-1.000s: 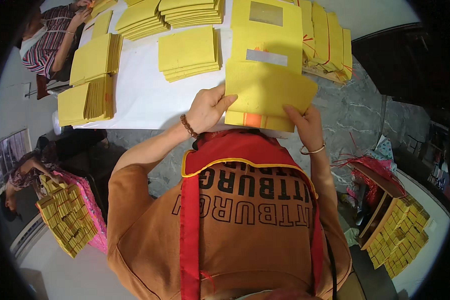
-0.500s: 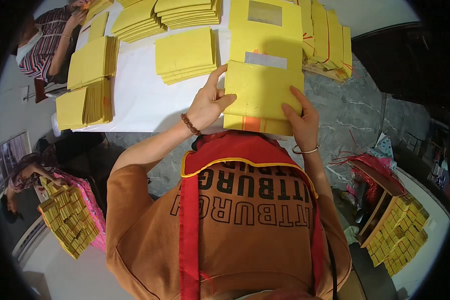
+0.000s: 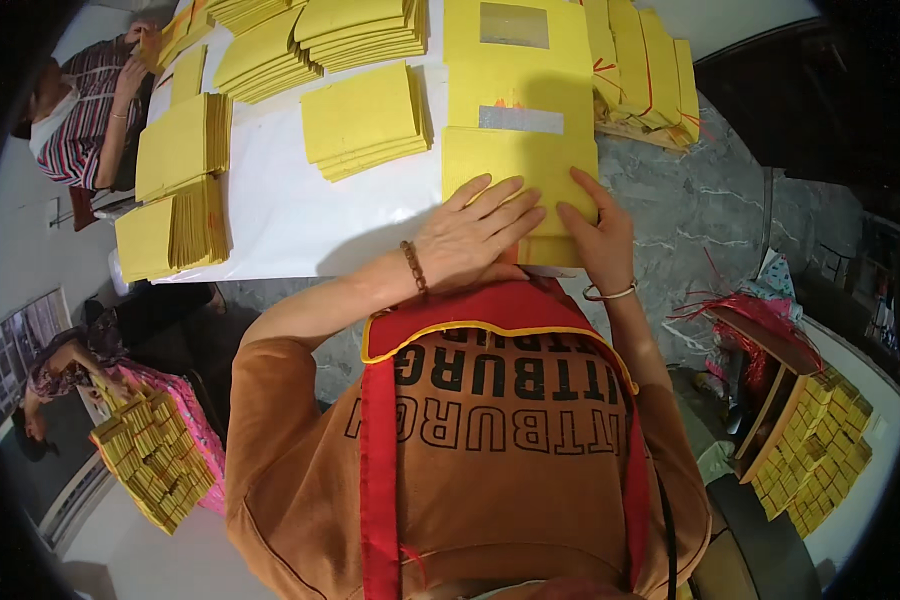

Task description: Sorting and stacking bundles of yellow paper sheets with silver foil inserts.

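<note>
Left hand (image 3: 478, 230) palm down, fingers stretched out and slightly parted, lying on the lower part of the top yellow sheet (image 3: 510, 158) with nothing closed in it. That sheet sits right in front of me, at the near edge of the table (image 3: 270, 240). Right hand (image 3: 600, 230) partly open at the sheet's right side, thumb and forefinger apart on its face; lower fingers out of sight, so I cannot tell whether they pinch it. My judgement on pressing: keep the left palm flat, spread the weight evenly, let the right fingertips steady the edge so the paper neither skews nor creases. Around me, from the left: a co-worker in a striped top (image 3: 80, 110) at the table's far side; upright-edged yellow stacks (image 3: 175, 145) along the left side; a smaller stack (image 3: 362, 115) mid-table, apart from my sheet but near enough that a wide left elbow might nudge it. Beyond my sheet, a grey strip (image 3: 520, 119) and a silvery square (image 3: 515, 25) on the yellow paper. Right: bundles with red ties (image 3: 640, 60), close beside my work and likely to limit reach there. Lower right, tangled red strands (image 3: 755, 345), well apart.
</note>
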Demonstrator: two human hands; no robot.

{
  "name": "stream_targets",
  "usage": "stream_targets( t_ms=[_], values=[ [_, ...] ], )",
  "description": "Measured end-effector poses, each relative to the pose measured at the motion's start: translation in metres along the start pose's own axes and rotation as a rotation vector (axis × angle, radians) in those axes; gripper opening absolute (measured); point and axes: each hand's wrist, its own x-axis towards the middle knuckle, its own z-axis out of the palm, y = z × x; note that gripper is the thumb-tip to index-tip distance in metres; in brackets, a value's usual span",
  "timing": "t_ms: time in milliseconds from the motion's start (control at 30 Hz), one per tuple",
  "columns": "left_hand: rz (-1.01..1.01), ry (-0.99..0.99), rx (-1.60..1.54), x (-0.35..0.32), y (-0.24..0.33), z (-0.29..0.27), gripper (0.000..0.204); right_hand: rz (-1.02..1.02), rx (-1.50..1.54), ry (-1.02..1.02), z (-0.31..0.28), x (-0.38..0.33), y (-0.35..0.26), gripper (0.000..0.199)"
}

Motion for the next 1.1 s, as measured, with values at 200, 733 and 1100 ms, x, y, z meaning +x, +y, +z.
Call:
stream_targets(
  t_ms=[200, 733, 1100],
  values=[
    [-0.02, -0.11, 0.129, -0.002, -0.005, 0.007, 0.074, -0.301, -0.575, 0.084, -0.003, -0.019, -0.006, 0.047],
    [0.02, 0.091, 0.351, 0.007, 0.002, 0.014, 0.054, -0.215, -0.11, -0.228, -0.018, -0.039, 0.018, 0.043],
    [-0.159, 0.503, 0.422, -0.014, -0.062, -0.064, 0.05, -0.255, 0.005, 0.048, -0.019, -0.027, 0.015, 0.038]
  ],
)
